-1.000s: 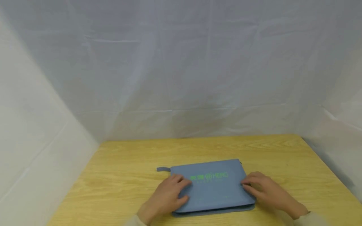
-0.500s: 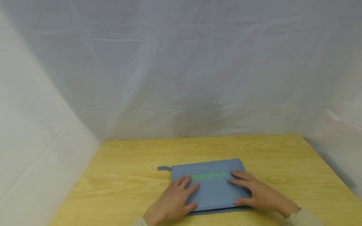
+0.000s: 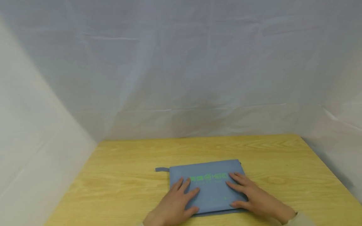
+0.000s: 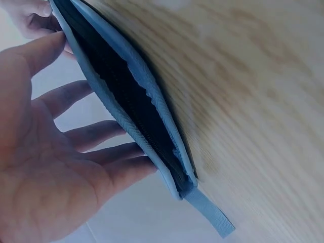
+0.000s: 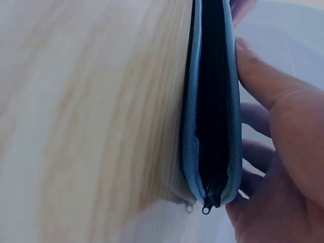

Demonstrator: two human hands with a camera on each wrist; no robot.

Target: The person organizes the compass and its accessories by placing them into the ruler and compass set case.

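Note:
A blue zippered pouch (image 3: 210, 196) with green lettering lies flat on the wooden table. My left hand (image 3: 173, 202) rests on its left part, fingers spread. On the right part rests my right hand (image 3: 255, 196), with fingers spread and fingertips beside the lettering. In the left wrist view the unzipped mouth (image 4: 129, 96) gapes along one side, dark inside, with the left fingers against the upper cover. The right wrist view shows the zipper pull (image 5: 206, 209) hanging at one end of the opening. A short strap (image 3: 162, 169) sticks out at the far left corner.
The wooden table (image 3: 127, 175) extends around the pouch on every side. White sheeting (image 3: 181, 78) hangs behind the table, and more of it stands at the left (image 3: 36, 125) and right.
My right hand has moved from the pouch's right edge onto its top and spread its fingers. My left hand has shifted slightly right, its fingers wider apart. The pouch stays in place.

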